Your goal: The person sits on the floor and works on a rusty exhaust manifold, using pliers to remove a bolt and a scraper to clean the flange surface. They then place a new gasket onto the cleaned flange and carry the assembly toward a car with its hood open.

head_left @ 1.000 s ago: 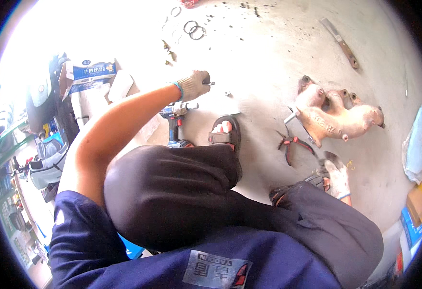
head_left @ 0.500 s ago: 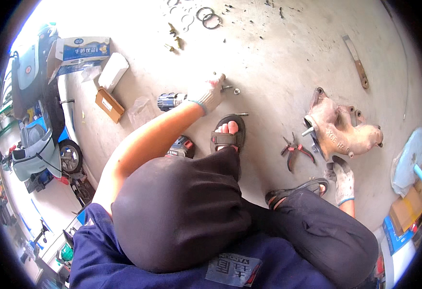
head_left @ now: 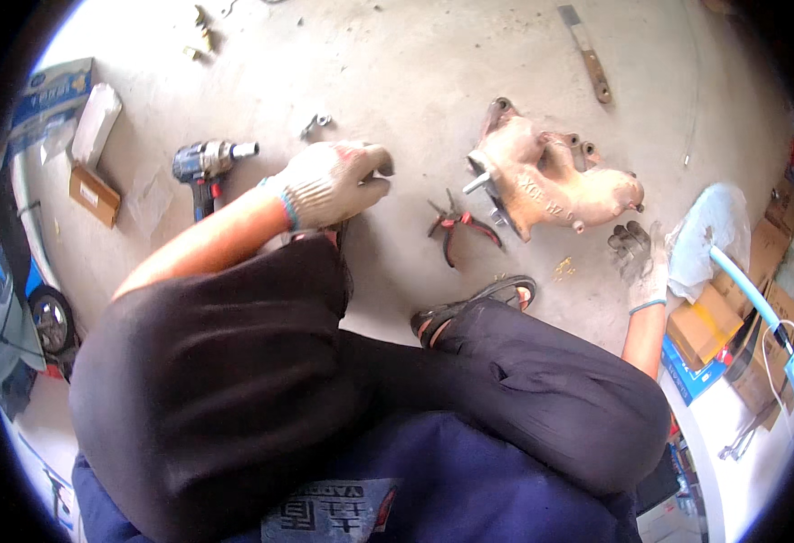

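My left hand (head_left: 334, 181), in a pale knit glove with a blue cuff, hangs over the floor in front of my left knee. Its fingers are curled together, and anything inside them is hidden. Just beyond it lie a small bolt and nut (head_left: 317, 125). To its right, pliers with red and black handles (head_left: 459, 226) rest on the floor. A rust-brown cast manifold (head_left: 560, 181) with a stud sticking out lies farther right. Near its right end, my right hand (head_left: 640, 258) is open, gloved with dark-stained fingers, and touches nothing that I can see.
A blue cordless impact wrench (head_left: 205, 167) lies left of my left hand. A wood-handled scraper (head_left: 587, 56) is at the far right. Cardboard boxes (head_left: 705, 321) and a plastic-wrapped roundish thing (head_left: 709, 240) stand at right. My sandalled foot (head_left: 483, 303) is near the pliers.
My view has turned to the right. My left hand has come back from beside the bolt and nut toward my knee. My right hand has moved right, away from the manifold's near side.
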A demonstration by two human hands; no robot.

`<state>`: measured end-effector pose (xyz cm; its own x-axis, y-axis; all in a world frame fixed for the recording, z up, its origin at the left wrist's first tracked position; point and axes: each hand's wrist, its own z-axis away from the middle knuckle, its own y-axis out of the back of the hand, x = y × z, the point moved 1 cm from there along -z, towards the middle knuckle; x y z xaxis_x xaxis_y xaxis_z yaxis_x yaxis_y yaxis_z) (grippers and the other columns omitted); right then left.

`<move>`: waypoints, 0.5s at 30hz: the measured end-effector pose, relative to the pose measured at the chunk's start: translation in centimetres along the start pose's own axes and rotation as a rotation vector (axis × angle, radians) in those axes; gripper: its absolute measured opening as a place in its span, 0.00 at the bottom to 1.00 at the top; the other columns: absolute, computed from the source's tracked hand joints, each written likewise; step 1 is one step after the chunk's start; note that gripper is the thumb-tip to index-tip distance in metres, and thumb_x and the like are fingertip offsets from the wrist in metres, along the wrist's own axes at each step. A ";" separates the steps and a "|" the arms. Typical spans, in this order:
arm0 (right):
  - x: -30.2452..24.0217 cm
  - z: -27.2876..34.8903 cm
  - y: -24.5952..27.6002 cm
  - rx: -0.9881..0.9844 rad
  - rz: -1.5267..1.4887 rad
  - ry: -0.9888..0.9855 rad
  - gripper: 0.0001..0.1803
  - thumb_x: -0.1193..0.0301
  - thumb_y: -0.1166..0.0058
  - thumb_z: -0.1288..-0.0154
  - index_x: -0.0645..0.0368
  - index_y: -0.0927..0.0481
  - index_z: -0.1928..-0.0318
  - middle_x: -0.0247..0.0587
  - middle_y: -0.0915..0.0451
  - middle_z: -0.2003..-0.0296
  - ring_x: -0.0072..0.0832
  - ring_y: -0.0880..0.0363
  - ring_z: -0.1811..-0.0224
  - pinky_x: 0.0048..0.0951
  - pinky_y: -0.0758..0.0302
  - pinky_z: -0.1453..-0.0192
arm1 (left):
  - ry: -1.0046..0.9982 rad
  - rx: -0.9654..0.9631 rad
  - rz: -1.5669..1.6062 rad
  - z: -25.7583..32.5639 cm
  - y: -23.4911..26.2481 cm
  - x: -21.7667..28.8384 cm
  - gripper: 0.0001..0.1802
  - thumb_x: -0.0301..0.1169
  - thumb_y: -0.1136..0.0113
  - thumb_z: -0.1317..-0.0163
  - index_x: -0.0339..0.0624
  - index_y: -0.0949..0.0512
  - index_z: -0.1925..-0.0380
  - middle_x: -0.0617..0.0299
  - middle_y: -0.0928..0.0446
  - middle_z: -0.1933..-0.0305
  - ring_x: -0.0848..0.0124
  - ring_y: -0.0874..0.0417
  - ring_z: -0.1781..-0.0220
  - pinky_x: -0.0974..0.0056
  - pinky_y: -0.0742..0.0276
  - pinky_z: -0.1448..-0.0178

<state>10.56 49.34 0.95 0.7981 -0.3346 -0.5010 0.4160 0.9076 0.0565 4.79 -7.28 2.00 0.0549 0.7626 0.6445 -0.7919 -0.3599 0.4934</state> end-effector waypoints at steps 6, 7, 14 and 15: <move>1.6 -1.7 -7.2 -0.351 -0.015 -0.022 0.47 0.36 0.40 0.31 0.57 0.34 0.27 0.44 0.27 0.33 0.38 0.24 0.37 0.41 0.19 0.42 | 0.073 -0.155 -0.049 0.8 -0.6 0.5 0.22 0.41 0.43 0.31 0.36 0.19 0.47 0.42 0.15 0.50 0.48 0.12 0.46 0.51 0.19 0.40; 1.8 -1.5 -7.9 -0.345 -0.039 0.013 0.47 0.36 0.39 0.32 0.57 0.34 0.27 0.44 0.28 0.33 0.38 0.24 0.36 0.41 0.19 0.42 | 0.094 -0.162 -0.029 0.9 -0.8 0.2 0.21 0.41 0.43 0.31 0.36 0.19 0.47 0.42 0.15 0.50 0.48 0.12 0.46 0.51 0.19 0.40; 2.8 0.1 -10.1 -0.315 -0.122 0.176 0.50 0.35 0.38 0.34 0.56 0.37 0.25 0.44 0.32 0.29 0.38 0.27 0.33 0.40 0.18 0.42 | 0.167 -0.181 0.136 1.2 -0.6 0.0 0.22 0.40 0.43 0.31 0.36 0.18 0.45 0.44 0.14 0.49 0.53 0.12 0.45 0.54 0.19 0.38; 2.8 0.3 -10.4 -0.322 -0.127 0.186 0.50 0.35 0.37 0.34 0.55 0.37 0.25 0.44 0.32 0.28 0.38 0.27 0.33 0.40 0.18 0.42 | 0.162 -0.175 0.149 0.9 -0.5 0.3 0.22 0.40 0.43 0.30 0.35 0.18 0.45 0.44 0.14 0.49 0.54 0.12 0.44 0.54 0.19 0.37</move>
<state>8.62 38.85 -0.76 0.6447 -0.4242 -0.6360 0.3247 0.9051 -0.2746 5.72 -7.36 2.50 -0.1570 0.7894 0.5935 -0.8776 -0.3871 0.2827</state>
